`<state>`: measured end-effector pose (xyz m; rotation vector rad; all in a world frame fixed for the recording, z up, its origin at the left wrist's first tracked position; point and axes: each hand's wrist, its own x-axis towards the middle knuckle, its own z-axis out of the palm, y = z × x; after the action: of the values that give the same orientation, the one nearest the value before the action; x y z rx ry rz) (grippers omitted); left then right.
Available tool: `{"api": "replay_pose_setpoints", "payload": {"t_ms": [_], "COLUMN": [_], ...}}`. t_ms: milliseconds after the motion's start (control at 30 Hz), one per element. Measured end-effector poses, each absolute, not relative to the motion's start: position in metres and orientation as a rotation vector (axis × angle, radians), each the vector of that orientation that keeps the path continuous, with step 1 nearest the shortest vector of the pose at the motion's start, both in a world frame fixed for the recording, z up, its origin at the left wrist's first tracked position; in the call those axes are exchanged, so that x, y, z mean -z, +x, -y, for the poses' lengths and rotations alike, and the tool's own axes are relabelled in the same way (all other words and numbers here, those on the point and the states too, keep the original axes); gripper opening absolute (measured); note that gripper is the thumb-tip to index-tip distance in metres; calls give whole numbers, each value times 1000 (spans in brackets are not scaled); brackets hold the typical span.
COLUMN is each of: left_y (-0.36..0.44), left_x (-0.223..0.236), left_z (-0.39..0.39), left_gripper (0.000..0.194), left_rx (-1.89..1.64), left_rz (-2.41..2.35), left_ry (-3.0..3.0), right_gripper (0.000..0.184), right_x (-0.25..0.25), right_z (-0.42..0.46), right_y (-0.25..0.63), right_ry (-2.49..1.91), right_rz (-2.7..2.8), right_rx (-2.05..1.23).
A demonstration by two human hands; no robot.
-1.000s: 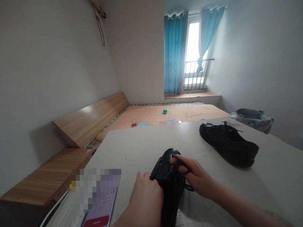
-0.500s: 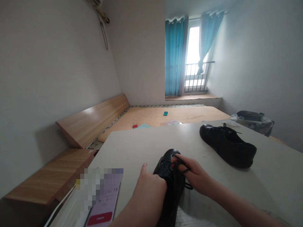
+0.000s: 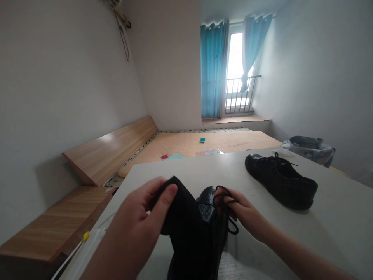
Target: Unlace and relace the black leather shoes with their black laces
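"Looking through the head view, how is the near black shoe (image 3: 206, 212) gripped?"

"Its dark laces (image 3: 233, 233) are pinched in the fingertips of the right hand (image 3: 240, 208), just above the shoe's right side. Some loops are left hanging below the fingers."

"And the left hand (image 3: 140, 214)?"

"It is closed on a broad black flap (image 3: 186, 217), with the thumb laid over the upper edge. Whether the flap is joined to the shoe cannot be told, since its lower part is lost in the dark."

"How is the long axis turned?"

"The near shoe is set on the white table (image 3: 163, 171) with its toe pointed away from the person, so its length is run between the two hands. The flap is tilted up and leftward beside it, its top end held by the left hand. By that, the flap is best reached from the left, while the laces are nearer the right."

"Is the other black shoe (image 3: 281, 181) touched?"

"No, it is placed well apart, beyond the right hand, toe turned to the far left."
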<state>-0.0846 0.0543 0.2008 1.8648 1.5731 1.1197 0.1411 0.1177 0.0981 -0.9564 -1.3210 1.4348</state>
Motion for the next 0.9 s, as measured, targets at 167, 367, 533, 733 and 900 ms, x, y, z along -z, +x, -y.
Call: {"api": "replay_pose_setpoints", "payload": {"t_ms": [167, 367, 533, 733, 900], "left_y": [-81, -65, -51, -47, -46], "left_x": [-204, -208, -196, -178, -159], "left_z": [-47, -41, -46, -44, -43], "left_gripper": [19, 24, 27, 17, 55], "left_rx": [-1916, -1513, -700, -290, -209], "left_rz": [-1633, -1226, -1174, -1442, -1422], "left_ry": [1875, 2762, 2775, 2563, 2626], "right_gripper": [21, 17, 21, 16, 14], "right_x": [-102, -99, -111, -134, -142], "right_z": [-125, -125, -130, -143, -149], "right_y": [145, 147, 160, 186, 204], "right_ry": [-983, -958, -858, -704, -672], "right_rz": [1203, 1039, 850, 776, 780], "right_rx": [-1444, -1431, -1461, -1468, -1323]}}
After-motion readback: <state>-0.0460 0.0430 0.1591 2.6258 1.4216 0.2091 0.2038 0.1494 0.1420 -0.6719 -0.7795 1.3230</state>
